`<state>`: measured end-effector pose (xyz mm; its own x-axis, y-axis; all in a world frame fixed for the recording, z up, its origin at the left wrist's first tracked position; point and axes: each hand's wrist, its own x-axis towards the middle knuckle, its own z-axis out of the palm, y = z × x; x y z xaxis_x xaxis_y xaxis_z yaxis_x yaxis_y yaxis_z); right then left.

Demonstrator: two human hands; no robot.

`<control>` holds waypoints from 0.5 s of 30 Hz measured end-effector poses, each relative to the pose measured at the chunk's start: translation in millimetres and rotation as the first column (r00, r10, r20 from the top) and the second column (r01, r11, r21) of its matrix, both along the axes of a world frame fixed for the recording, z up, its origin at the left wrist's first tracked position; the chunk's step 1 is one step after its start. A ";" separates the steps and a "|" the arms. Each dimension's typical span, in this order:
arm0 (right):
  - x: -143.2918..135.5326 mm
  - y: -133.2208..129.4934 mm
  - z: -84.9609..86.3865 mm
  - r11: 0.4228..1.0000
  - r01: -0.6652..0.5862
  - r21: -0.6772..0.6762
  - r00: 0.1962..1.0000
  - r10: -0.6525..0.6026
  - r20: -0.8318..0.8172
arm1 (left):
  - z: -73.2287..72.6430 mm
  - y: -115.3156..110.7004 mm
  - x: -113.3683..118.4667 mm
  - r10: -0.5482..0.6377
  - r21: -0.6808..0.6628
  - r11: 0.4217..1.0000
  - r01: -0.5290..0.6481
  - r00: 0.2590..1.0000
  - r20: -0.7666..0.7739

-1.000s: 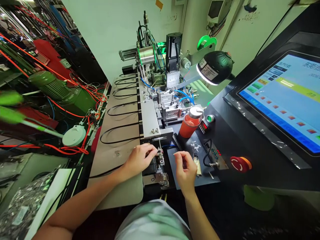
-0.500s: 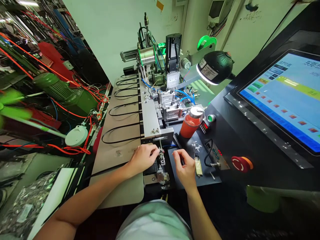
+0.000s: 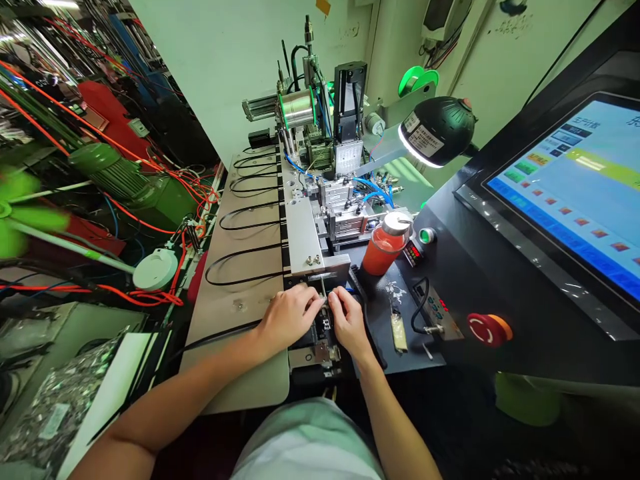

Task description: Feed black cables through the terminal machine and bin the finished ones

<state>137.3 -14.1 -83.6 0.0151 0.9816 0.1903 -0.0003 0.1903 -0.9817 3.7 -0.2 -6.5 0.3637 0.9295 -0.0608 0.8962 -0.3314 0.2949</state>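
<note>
My left hand [image 3: 294,316] is closed in a pinch at the near end of the machine's metal track. A black cable [image 3: 225,333] runs across the beige plate into that hand, and its end is hidden by the fingers. Close by on the right, my right hand [image 3: 349,323] is also closed, thumb and forefinger pressed together; what they hold is too small to make out. The fingertips of both hands nearly meet over a small metal fixture [image 3: 326,324]. Below them sits a metal clamp block [image 3: 323,353].
Looped black cables [image 3: 245,261] lie along the beige plate [image 3: 250,373]. To the right stand a jar of red liquid [image 3: 381,252], a lit lamp [image 3: 437,130], a red emergency stop button [image 3: 487,329] and a touchscreen [image 3: 575,180]. A green fan [image 3: 25,213] spins at left.
My right hand has moved left and forward, from above the dark panel to the fixture beside my left hand. My left hand stays at the track. The view has shifted slightly.
</note>
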 end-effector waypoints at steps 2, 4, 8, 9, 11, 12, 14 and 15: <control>-1.8 -0.7 -2.4 1.000 0.011 -0.020 0.999 -0.012 -0.039 | -2.1 -4.9 -6.2 -0.060 0.099 0.993 0.062 0.998 -0.023; -3.2 -1.1 -4.2 0.999 0.017 -0.040 0.998 -0.019 -0.061 | -3.3 -8.4 -12.3 -0.164 0.193 0.966 0.174 0.984 -0.062; -4.7 -1.5 -5.2 0.998 0.031 -0.061 0.992 -0.038 -0.118 | -0.9 -9.5 -16.0 -0.368 0.320 0.834 0.449 0.885 -0.284; -4.9 -1.5 -5.2 0.997 0.028 -0.067 0.990 -0.037 -0.137 | 0.2 -9.2 -14.7 -0.406 0.331 0.793 0.512 0.848 -0.340; -5.6 -1.6 -5.5 0.996 0.011 -0.084 0.985 -0.025 -0.170 | 1.9 -8.7 -10.4 -0.447 0.346 0.730 0.590 0.794 -0.413; -6.0 -1.6 -6.0 0.996 0.002 -0.094 0.983 -0.020 -0.184 | 2.5 -8.6 -7.9 -0.449 0.354 0.713 0.605 0.783 -0.431; -6.8 -1.2 -7.7 0.994 -0.010 -0.111 0.979 -0.013 -0.203 | 3.0 -8.8 -3.8 -0.450 0.361 0.698 0.619 0.770 -0.452; -6.9 -0.8 -9.0 0.993 -0.013 -0.116 0.978 -0.012 -0.208 | 3.2 -8.8 -2.6 -0.454 0.357 0.693 0.626 0.764 -0.458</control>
